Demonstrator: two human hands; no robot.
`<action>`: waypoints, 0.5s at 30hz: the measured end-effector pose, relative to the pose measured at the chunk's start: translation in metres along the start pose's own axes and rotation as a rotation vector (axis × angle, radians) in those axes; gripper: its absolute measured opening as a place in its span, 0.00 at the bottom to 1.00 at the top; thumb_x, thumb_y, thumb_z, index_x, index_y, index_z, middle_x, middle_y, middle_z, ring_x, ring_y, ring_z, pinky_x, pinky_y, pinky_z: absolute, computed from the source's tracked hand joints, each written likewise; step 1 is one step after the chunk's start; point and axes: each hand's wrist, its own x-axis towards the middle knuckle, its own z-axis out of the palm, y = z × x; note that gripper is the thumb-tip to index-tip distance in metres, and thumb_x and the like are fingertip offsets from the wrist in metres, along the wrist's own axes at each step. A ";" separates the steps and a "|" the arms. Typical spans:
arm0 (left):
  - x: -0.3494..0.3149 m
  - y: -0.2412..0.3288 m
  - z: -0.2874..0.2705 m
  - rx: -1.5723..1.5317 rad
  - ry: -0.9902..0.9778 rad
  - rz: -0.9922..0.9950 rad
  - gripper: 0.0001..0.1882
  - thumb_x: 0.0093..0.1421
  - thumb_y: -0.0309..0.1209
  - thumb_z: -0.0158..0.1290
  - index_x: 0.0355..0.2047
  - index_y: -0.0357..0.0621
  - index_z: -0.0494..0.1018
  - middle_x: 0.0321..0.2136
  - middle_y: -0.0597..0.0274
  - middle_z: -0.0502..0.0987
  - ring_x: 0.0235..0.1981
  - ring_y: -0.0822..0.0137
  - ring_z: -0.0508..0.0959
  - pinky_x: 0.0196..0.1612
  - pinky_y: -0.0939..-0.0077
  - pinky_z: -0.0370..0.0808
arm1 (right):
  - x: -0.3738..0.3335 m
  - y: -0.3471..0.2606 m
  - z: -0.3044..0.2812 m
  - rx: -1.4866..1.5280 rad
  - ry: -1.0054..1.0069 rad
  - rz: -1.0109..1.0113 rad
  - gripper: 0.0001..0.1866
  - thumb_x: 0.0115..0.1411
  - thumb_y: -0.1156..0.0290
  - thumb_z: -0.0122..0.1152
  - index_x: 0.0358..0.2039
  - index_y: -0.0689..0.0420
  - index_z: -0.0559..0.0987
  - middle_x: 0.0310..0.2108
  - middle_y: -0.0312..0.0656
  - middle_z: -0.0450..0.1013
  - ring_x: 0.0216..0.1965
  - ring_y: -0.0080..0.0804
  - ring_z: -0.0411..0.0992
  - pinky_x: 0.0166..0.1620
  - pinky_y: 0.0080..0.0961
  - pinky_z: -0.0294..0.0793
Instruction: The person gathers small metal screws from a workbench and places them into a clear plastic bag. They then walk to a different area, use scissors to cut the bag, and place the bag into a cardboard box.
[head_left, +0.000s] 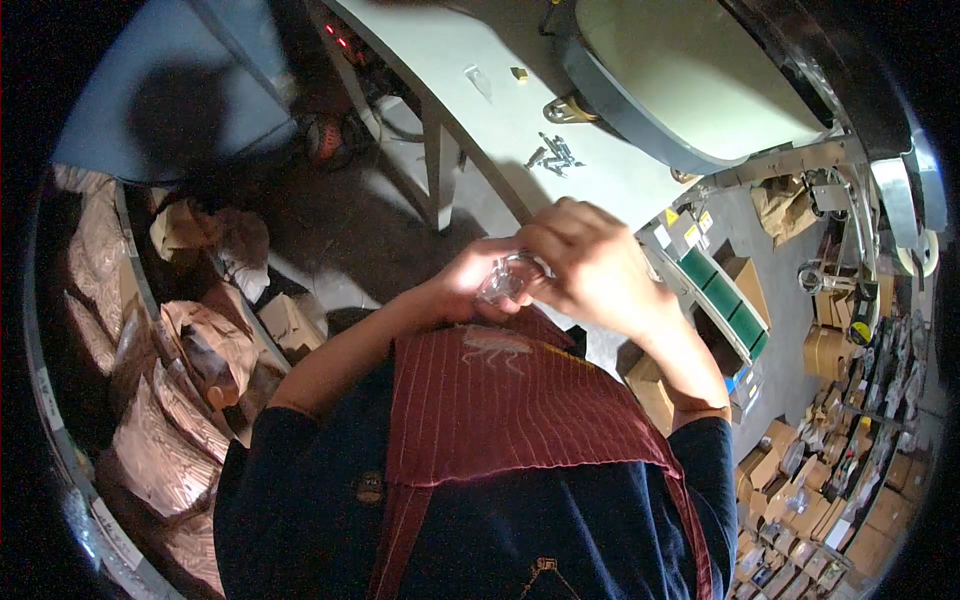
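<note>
Close in front of my chest, my left hand holds a small, shiny clear plastic piece, which looks like a little bag. My right hand meets it from the other side, its fingers curled and its thumb side against the edge of the plastic. What sits between the right fingertips is hidden. Past my hands, a loose pile of small dark metal parts lies on the white table. Farther back on the table are another clear plastic bag and a small yellowish block.
A large cream-lined tub with a grey rim stands on the table, a metal bracket beside it. Brown paper packing fills a container at left. Right of me are a green-topped unit and shelves of cardboard boxes.
</note>
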 end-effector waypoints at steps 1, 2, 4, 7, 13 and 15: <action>-0.001 -0.004 0.002 0.001 0.001 0.083 0.24 0.68 0.49 0.45 0.35 0.36 0.74 0.23 0.60 0.75 0.16 0.74 0.68 0.14 0.84 0.61 | 0.004 -0.007 0.000 0.038 -0.002 -0.007 0.15 0.45 0.66 0.68 0.34 0.58 0.80 0.32 0.44 0.76 0.35 0.39 0.76 0.40 0.36 0.79; -0.002 -0.007 0.005 0.203 0.074 0.142 0.25 0.69 0.50 0.44 0.34 0.38 0.73 0.21 0.62 0.73 0.14 0.75 0.66 0.13 0.83 0.57 | 0.005 -0.003 0.002 0.106 -0.016 -0.012 0.14 0.48 0.67 0.68 0.35 0.58 0.80 0.33 0.44 0.76 0.36 0.41 0.76 0.41 0.38 0.79; -0.001 -0.001 0.003 0.274 0.121 0.019 0.24 0.68 0.50 0.46 0.31 0.39 0.74 0.19 0.65 0.71 0.13 0.77 0.63 0.13 0.84 0.54 | 0.005 0.013 0.000 0.109 0.058 0.142 0.13 0.50 0.68 0.67 0.35 0.59 0.80 0.33 0.46 0.76 0.36 0.43 0.76 0.41 0.38 0.78; -0.001 0.005 0.008 0.076 0.144 -0.163 0.22 0.69 0.47 0.48 0.26 0.41 0.73 0.17 0.71 0.67 0.12 0.80 0.59 0.13 0.85 0.50 | 0.011 0.041 -0.007 -0.003 0.111 0.442 0.10 0.57 0.70 0.66 0.38 0.59 0.81 0.34 0.47 0.77 0.36 0.45 0.76 0.41 0.36 0.76; 0.003 0.006 0.003 0.060 0.118 -0.147 0.23 0.70 0.46 0.46 0.22 0.45 0.70 0.15 0.74 0.63 0.12 0.81 0.58 0.13 0.85 0.50 | 0.012 0.064 0.016 -0.384 0.085 0.393 0.10 0.57 0.65 0.64 0.38 0.55 0.81 0.34 0.43 0.76 0.37 0.43 0.76 0.40 0.36 0.77; 0.003 0.006 0.006 0.083 0.155 -0.144 0.23 0.72 0.46 0.43 0.21 0.47 0.67 0.14 0.74 0.61 0.11 0.81 0.57 0.12 0.84 0.51 | 0.014 0.061 0.019 -0.393 0.080 0.448 0.10 0.55 0.65 0.63 0.37 0.53 0.81 0.34 0.41 0.75 0.38 0.42 0.75 0.39 0.36 0.77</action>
